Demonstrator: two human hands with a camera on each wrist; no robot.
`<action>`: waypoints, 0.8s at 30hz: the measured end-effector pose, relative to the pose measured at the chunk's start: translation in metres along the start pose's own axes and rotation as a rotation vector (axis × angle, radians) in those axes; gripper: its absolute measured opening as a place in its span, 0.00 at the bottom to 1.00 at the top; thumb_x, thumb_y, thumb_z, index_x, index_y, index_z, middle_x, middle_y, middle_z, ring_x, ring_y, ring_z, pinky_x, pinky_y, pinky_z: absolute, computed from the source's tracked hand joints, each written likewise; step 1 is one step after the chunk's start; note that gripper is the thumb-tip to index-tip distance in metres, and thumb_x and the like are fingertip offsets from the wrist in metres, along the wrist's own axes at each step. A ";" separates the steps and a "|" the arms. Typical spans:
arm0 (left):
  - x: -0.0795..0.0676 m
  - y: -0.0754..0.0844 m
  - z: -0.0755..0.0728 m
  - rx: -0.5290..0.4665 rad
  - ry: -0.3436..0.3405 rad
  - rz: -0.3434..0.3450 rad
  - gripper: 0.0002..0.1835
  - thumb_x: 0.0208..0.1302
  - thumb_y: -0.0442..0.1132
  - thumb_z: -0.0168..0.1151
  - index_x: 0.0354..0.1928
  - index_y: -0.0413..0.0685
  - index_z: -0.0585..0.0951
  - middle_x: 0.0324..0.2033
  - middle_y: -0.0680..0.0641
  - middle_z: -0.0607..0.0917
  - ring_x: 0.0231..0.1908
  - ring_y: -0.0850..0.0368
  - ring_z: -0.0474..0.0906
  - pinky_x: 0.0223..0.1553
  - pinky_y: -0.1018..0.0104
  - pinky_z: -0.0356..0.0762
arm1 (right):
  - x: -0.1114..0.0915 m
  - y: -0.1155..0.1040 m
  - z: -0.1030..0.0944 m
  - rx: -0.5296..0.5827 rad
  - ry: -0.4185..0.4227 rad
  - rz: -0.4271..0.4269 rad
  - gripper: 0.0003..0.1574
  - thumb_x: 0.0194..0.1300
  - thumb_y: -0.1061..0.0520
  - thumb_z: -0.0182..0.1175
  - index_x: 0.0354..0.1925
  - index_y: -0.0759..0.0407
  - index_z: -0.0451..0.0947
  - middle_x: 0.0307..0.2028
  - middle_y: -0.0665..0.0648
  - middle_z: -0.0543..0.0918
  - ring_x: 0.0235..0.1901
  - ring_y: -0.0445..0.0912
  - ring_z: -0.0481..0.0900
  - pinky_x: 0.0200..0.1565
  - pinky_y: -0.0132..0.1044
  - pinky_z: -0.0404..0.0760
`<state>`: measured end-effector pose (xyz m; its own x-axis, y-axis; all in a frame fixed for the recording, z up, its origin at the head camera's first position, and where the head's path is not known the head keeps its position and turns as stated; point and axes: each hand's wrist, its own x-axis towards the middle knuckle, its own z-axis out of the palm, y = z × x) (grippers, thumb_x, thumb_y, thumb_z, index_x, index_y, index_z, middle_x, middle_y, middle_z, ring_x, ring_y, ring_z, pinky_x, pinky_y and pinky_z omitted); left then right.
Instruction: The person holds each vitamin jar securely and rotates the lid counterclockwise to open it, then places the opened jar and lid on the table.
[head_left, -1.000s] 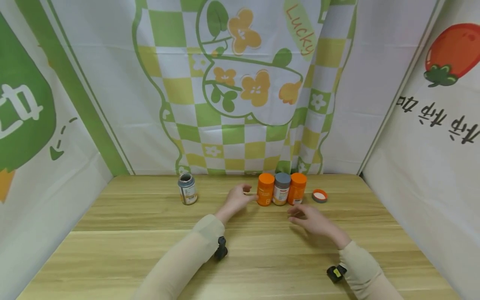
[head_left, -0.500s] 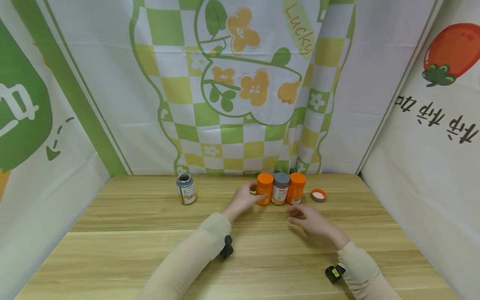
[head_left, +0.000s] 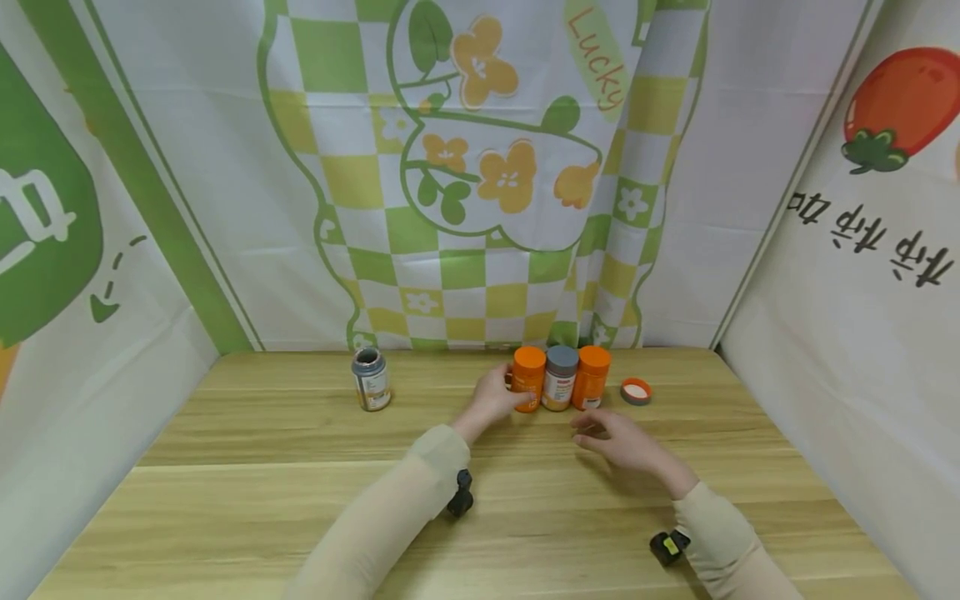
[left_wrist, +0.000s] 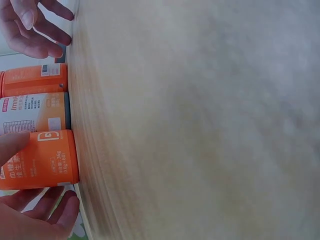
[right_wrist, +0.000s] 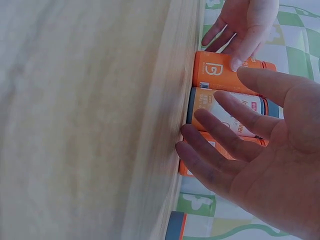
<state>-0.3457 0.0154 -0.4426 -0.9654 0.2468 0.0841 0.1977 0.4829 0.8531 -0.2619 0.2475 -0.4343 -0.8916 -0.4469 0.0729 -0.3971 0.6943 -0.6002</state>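
Observation:
Three capped supplement bottles stand upright side by side at the back of the table: a left orange bottle [head_left: 528, 379], a grey-capped white bottle [head_left: 561, 380] and a right orange bottle [head_left: 591, 379]. My left hand [head_left: 497, 398] holds the left orange bottle, thumb across its front label and fingers round its left side, as the left wrist view shows with the bottle [left_wrist: 42, 162]. In front of the right orange bottle, my right hand [head_left: 618, 437] hovers with relaxed, spread fingers and holds nothing. In the right wrist view this hand [right_wrist: 260, 145] partly hides the bottles.
An uncapped bottle [head_left: 372, 382] with a grey neck stands apart at the left. To the right of the row lies a loose orange-and-grey cap [head_left: 636, 392], its inside up. A printed curtain [head_left: 480, 275] hangs behind the wooden table [head_left: 540, 517].
My left hand has moved right, from beside the left orange bottle to round it, with the thumb now on its front. My right hand and the bottles look unmoved.

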 end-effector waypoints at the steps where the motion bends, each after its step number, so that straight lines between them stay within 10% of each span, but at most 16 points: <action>1: 0.000 0.000 0.000 -0.001 0.000 0.000 0.30 0.54 0.43 0.70 0.58 0.39 0.72 0.49 0.39 0.80 0.50 0.46 0.76 0.49 0.55 0.77 | 0.000 0.000 0.000 -0.001 -0.001 0.001 0.20 0.68 0.52 0.56 0.52 0.64 0.76 0.49 0.61 0.81 0.49 0.54 0.80 0.51 0.50 0.76; 24: -0.007 -0.001 -0.001 -0.009 0.082 -0.001 0.28 0.45 0.42 0.76 0.50 0.44 0.77 0.43 0.43 0.82 0.44 0.49 0.77 0.42 0.57 0.77 | -0.001 -0.001 0.000 0.009 0.008 -0.004 0.22 0.68 0.50 0.55 0.52 0.64 0.75 0.49 0.62 0.81 0.48 0.54 0.80 0.51 0.49 0.77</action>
<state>-0.3397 0.0121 -0.4432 -0.9765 0.1761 0.1246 0.1952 0.4758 0.8576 -0.2605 0.2470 -0.4342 -0.8917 -0.4453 0.0814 -0.3988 0.6877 -0.6067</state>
